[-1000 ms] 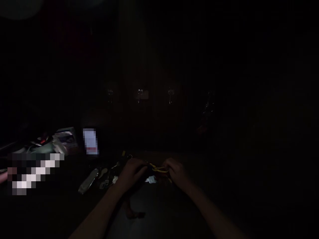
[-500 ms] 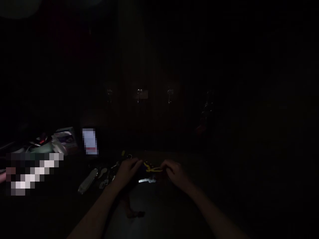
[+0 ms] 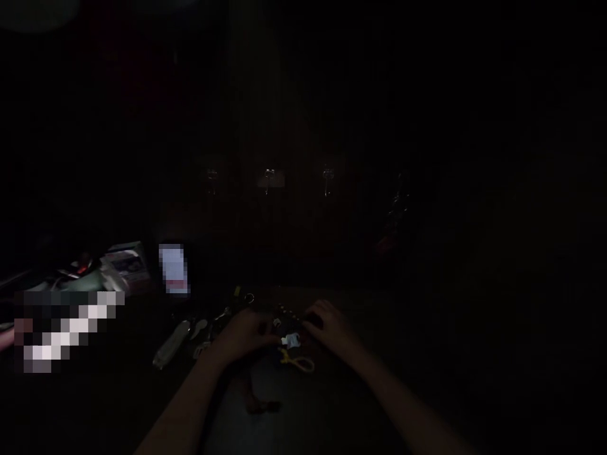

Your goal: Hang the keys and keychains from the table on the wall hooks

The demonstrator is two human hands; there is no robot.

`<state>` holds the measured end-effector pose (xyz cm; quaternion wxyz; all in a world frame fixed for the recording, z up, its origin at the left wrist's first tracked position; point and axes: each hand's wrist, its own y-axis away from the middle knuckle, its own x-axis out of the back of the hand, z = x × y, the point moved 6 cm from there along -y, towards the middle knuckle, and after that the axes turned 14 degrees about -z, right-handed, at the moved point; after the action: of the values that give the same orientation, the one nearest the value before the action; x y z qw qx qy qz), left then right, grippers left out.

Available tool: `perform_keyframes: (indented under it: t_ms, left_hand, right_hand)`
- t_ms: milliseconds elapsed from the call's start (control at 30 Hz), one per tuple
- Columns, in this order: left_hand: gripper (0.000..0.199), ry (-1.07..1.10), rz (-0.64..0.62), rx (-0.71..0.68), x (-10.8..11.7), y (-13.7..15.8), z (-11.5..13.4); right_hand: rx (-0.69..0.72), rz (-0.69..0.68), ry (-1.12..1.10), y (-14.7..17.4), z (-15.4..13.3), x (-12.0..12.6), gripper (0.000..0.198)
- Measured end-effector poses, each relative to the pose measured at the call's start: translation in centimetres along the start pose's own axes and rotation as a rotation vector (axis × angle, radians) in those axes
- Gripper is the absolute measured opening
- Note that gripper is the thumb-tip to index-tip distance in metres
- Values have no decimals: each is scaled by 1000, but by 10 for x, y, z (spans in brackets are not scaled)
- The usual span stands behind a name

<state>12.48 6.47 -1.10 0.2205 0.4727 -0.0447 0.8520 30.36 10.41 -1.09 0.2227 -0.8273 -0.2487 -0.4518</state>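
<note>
The scene is very dark. My left hand [image 3: 246, 336] is closed, its thumb on the end of a small white strip [image 3: 291, 340], perhaps a tag or clasp. A smaller pale piece [image 3: 276, 323] shows by its fingers. Just below the strip lies a yellow cord loop [image 3: 301, 363], apart from both hands. My right hand [image 3: 328, 321] is to the right of these, fingers curved and thumb apart, with nothing visible in it. A row of small shiny dots, like a chain or beads [image 3: 288, 310], lies between the hands.
Left of my left hand lie a long pale case-like object [image 3: 171, 344], small metal pieces [image 3: 200, 328] and a ring [image 3: 249, 297]. A lit, blurred-out screen [image 3: 174, 268] stands behind them. A box [image 3: 128, 268] sits in the clutter at left. Metal latches [image 3: 269, 174] show at the back.
The yellow cord, between my hands before, now lies nearer me, released. My left thumb has come onto the white strip, which has shifted right and turned. My right hand has moved little.
</note>
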Motion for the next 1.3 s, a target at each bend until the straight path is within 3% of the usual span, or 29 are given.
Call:
perform_keyframes:
  t_ms: [200, 400, 533, 700, 800, 1033, 1167, 1300]
  left_hand:
    - [26, 54, 151, -186, 13, 6, 20]
    - [17, 166, 207, -247, 9, 3, 31]
    - [13, 329, 242, -218, 9, 1, 30]
    - [14, 582, 477, -198, 23, 3, 19]
    - [14, 678, 537, -217, 27, 4, 17]
    - [20, 884, 474, -165, 24, 2, 26]
    - [37, 1004, 393, -174, 33, 6, 29]
    - [32, 914, 303, -180, 48, 18, 22]
  right_hand:
    - [91, 37, -59, 2, -9, 6, 7]
    - [228, 42, -260, 4, -40, 15, 9]
    - [100, 94, -452, 2, -44, 20, 11]
    - [-14, 118, -736, -4, -48, 12, 26]
    - [-73, 149, -809, -7, -50, 0, 29]
    - [-98, 271, -977, -9, -50, 0, 27]
    - [-114, 335, -980, -8, -53, 18, 27]
    - [-141, 501, -1047, -9, -50, 51, 27]
